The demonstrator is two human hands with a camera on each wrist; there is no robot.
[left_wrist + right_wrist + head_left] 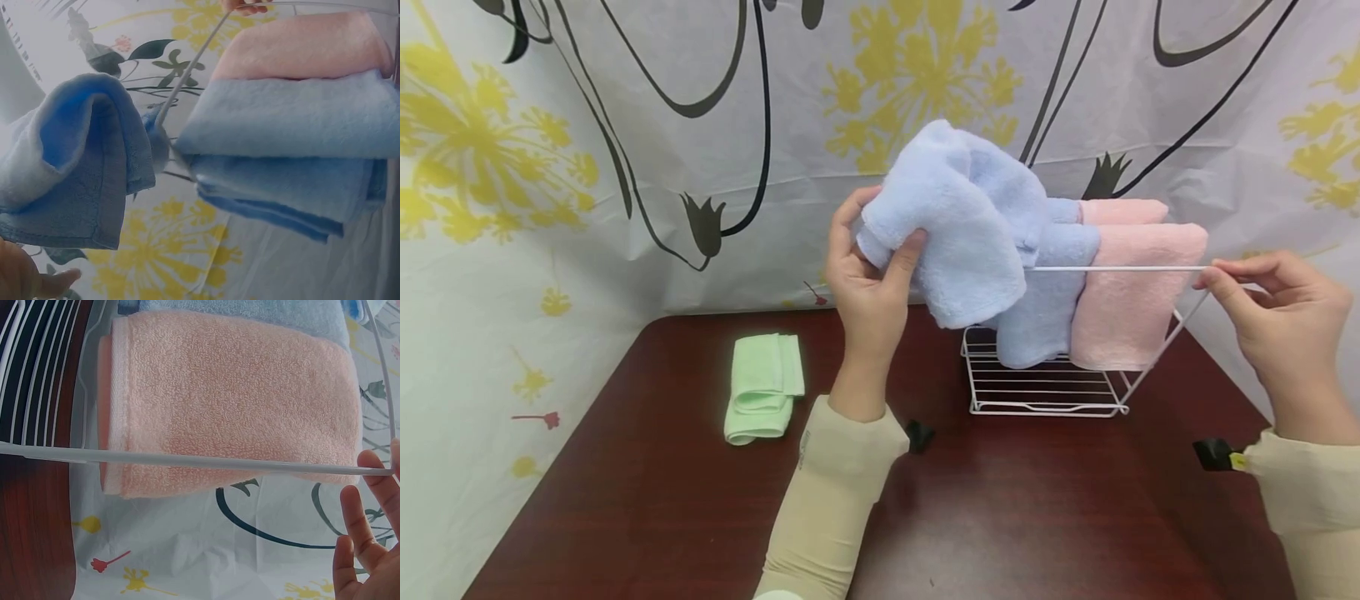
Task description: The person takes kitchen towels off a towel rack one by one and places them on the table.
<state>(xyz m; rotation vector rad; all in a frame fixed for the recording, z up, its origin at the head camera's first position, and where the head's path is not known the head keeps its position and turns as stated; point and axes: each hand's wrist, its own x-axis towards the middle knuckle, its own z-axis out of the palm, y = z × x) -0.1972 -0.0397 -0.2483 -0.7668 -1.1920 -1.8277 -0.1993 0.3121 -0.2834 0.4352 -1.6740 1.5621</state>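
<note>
My left hand point(868, 292) grips a folded light blue towel point(955, 208), thumb in front and fingers behind, at the left end of the white wire rack point(1037, 412). In the left wrist view the held towel point(106, 206) hangs in a loop with its hemmed edges showing. My right hand point(1285, 308) pinches the right corner of the rack's upper front rod point(1120, 268). Behind that rod hang another light blue towel point(1041, 325) and a pink towel point(1135, 308). The right wrist view shows the pink towel point(237, 400) close behind the rack's side bar point(250, 464).
A folded light green towel point(763, 387) lies on the dark red-brown table point(647, 492), left of my left forearm. Behind the table hangs a white cloth point(790, 250) with yellow and grey flower prints. The rack stands near the table's back right.
</note>
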